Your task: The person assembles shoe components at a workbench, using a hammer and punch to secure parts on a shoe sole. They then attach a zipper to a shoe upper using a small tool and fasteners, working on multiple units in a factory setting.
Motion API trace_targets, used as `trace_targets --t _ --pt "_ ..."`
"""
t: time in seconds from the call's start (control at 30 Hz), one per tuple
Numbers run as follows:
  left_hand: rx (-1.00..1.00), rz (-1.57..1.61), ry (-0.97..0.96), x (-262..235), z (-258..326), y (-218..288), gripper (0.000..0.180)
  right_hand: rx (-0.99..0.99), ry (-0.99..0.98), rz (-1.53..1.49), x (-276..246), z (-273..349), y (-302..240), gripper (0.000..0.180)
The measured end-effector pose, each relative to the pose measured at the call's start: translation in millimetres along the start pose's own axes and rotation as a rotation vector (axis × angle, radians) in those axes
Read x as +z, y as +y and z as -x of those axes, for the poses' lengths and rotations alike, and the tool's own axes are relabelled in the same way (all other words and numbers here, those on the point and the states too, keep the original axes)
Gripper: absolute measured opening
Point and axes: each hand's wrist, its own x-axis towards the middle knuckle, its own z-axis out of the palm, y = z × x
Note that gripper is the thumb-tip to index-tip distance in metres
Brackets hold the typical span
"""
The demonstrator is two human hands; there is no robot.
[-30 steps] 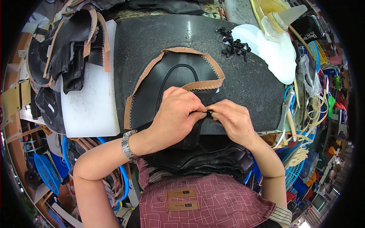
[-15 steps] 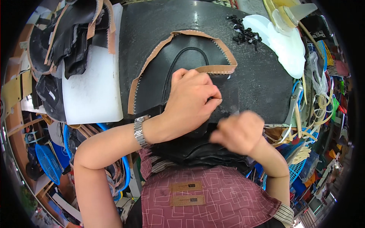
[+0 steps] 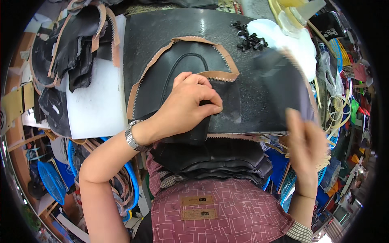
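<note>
A black leather piece (image 3: pixel 162 73) with a tan, zigzag-stitched edge strip and a raised curved cord lies on the dark work board (image 3: pixel 170 24). My left hand (image 3: pixel 188 101), with a metal watch at the wrist, rests over its near part, fingers pinched on the leather. Over the board's right side, my right hand (image 3: pixel 308 139) grips the near end of a second black leather piece (image 3: pixel 283 89) with a tan edge. Both are smeared by motion. A stack of black leather pieces (image 3: pixel 219 158) lies on my lap at the board's near edge.
A white slab (image 3: pixel 95 105) lies left, below a heap of tan-edged leather pieces (image 3: pixel 79 40). Small black bits (image 3: pixel 249 38) sit at the far right beside a white sheet (image 3: pixel 263 28) and a glue-smeared container (image 3: pixel 293 18). A blue basket (image 3: pixel 52 182) stands lower left.
My right hand has swung right and outward from the lap stack, and a leather piece now shows in it. My left hand keeps its pinch on the leather; the view has shifted slightly.
</note>
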Motion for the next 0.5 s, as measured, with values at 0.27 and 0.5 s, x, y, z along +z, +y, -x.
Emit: trace_targets --t 0.27,0.5 --pt "-0.069 0.0 -0.005 2 2 2 0.007 -0.146 0.051 -0.36 78 -65 15 0.054" --pt "-0.198 0.177 0.069 -2 1 2 0.004 0.102 -0.187 -0.798 84 -98 17 0.045"
